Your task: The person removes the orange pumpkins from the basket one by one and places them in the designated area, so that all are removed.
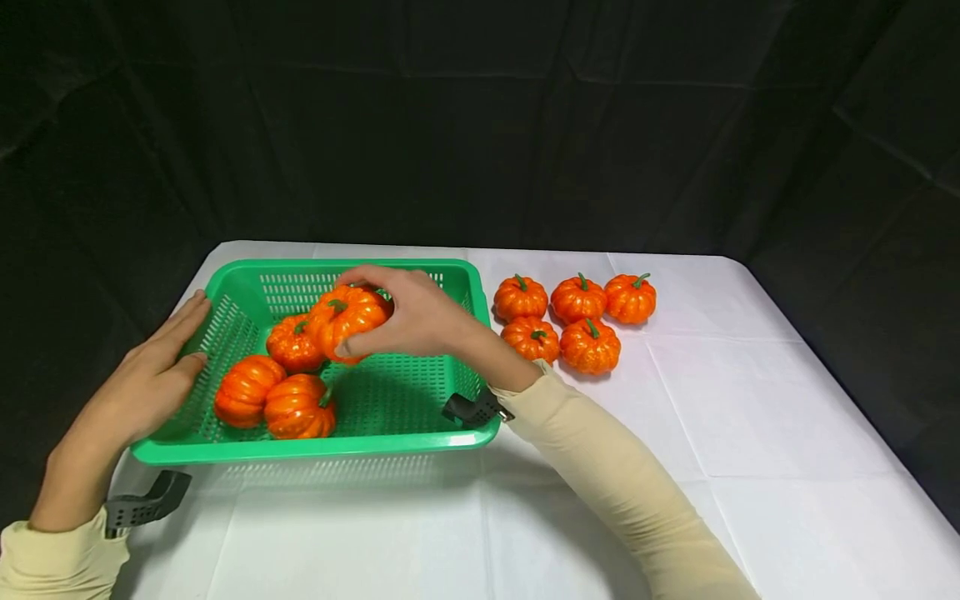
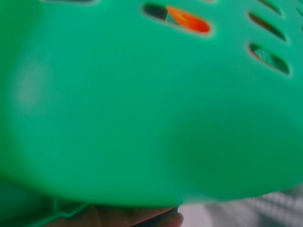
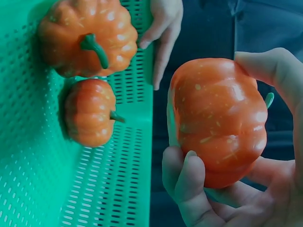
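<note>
My right hand point(image 1: 416, 317) grips a small orange pumpkin point(image 1: 337, 329) with a green stem, thumb on one side and fingers on the other, above a green slotted basket point(image 1: 315, 448). The right wrist view shows the held pumpkin point(image 3: 218, 123) close up, its stem at the right. Three pumpkins lie in the basket's left half, one of them point(image 1: 247, 390) tipped on its side. My left hand point(image 1: 153, 383) rests against the basket's left rim with its fingers extended. The basket's wall point(image 2: 118, 109) fills most of the left wrist view.
Several more pumpkins point(image 1: 591, 347) stand in two rows on the white cloth point(image 1: 720, 400), just right of the basket. A black curtain point(image 1: 480, 125) hangs behind the table. Each wrist carries a black camera mount point(image 1: 146, 504).
</note>
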A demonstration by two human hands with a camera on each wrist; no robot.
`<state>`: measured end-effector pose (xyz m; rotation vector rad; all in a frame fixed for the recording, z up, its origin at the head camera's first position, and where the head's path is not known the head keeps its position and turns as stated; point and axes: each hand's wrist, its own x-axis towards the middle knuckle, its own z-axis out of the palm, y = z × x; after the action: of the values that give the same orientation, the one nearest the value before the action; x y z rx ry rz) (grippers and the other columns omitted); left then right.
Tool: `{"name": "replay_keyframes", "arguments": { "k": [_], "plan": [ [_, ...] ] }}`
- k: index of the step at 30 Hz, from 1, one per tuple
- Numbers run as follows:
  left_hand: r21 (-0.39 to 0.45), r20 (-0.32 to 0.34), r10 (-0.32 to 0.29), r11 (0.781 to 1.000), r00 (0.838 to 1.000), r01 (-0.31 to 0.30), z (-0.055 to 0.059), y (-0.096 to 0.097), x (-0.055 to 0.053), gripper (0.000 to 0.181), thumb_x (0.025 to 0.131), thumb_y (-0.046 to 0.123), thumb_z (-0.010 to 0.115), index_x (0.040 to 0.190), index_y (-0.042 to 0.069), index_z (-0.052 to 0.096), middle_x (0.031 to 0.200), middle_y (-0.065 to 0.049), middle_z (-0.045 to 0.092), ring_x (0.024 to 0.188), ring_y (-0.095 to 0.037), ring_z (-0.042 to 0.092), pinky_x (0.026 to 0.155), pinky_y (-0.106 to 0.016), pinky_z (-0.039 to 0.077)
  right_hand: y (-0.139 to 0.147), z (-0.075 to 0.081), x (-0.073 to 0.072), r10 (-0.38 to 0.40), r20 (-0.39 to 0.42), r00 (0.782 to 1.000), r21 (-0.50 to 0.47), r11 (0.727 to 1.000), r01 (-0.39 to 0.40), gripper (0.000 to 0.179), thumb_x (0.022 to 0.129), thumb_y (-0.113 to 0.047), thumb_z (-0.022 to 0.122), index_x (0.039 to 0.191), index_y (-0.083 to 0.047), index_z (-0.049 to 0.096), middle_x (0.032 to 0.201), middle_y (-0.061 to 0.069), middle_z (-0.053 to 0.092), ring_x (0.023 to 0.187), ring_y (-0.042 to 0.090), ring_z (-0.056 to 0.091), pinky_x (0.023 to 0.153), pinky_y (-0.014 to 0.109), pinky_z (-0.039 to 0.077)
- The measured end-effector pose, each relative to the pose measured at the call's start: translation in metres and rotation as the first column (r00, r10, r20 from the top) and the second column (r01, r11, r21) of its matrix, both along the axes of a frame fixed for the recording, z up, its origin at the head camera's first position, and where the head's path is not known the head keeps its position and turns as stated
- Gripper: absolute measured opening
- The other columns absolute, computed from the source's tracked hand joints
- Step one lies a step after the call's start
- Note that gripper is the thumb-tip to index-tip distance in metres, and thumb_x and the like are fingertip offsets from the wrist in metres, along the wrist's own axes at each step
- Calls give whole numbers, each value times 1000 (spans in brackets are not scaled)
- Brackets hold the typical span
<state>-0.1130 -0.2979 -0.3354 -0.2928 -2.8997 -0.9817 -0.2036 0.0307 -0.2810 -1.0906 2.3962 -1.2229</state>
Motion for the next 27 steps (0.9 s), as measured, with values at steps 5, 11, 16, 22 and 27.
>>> {"name": "replay_keyframes", "arguments": {
  "k": [5, 11, 16, 22, 27],
  "plan": [
    [-1, 3, -2, 1000, 1000, 2, 1, 1, -1, 61, 110, 9, 37, 165, -1, 12, 172, -20, 1, 155, -44, 1, 119, -67, -1, 12, 5, 3, -14, -8, 1000, -45, 999, 14, 64, 82, -31, 85, 140, -17, 60, 117, -4, 66, 96, 15, 64, 81, 29, 57],
    [-4, 6, 6, 1000, 1000, -6, 1, 1, 0, 61, 110, 9, 37, 165, -1, 12, 172, -20, 1, 155, -44, 0, 119, -67, -1, 23, 9, 7, -32, -55, 998, -42, 999, 30, 60, 82, -31, 84, 136, -19, 62, 113, -6, 67, 93, 15, 64, 78, 30, 58],
    [-6, 6, 8, 1000, 1000, -8, 0, 1, 0, 61, 110, 9, 38, 165, -1, 12, 172, -19, 1, 155, -44, 1, 119, -67, -1, 32, 9, 11, -44, -79, 996, -41, 998, 41, 59, 81, -31, 83, 135, -21, 63, 110, -7, 67, 92, 14, 64, 77, 31, 58],
    [-3, 5, 7, 1000, 1000, -7, 0, -1, 0, 61, 110, 9, 37, 165, -1, 12, 172, -19, 0, 155, -44, 0, 119, -67, -1, 42, 11, 18, -58, -49, 997, -75, 996, 54, 59, 82, -30, 83, 136, -19, 62, 110, -8, 68, 92, 14, 66, 78, 33, 59],
    [3, 10, 3, 1000, 1000, -3, 0, -1, 0, 61, 110, 10, 37, 165, 0, 12, 172, -20, 1, 155, -44, 0, 119, -67, -1, 51, 12, 23, -123, 57, 991, -102, 987, 128, 58, 81, -28, 84, 135, -24, 62, 110, -6, 69, 96, 17, 66, 80, 36, 59]
  ]
}}
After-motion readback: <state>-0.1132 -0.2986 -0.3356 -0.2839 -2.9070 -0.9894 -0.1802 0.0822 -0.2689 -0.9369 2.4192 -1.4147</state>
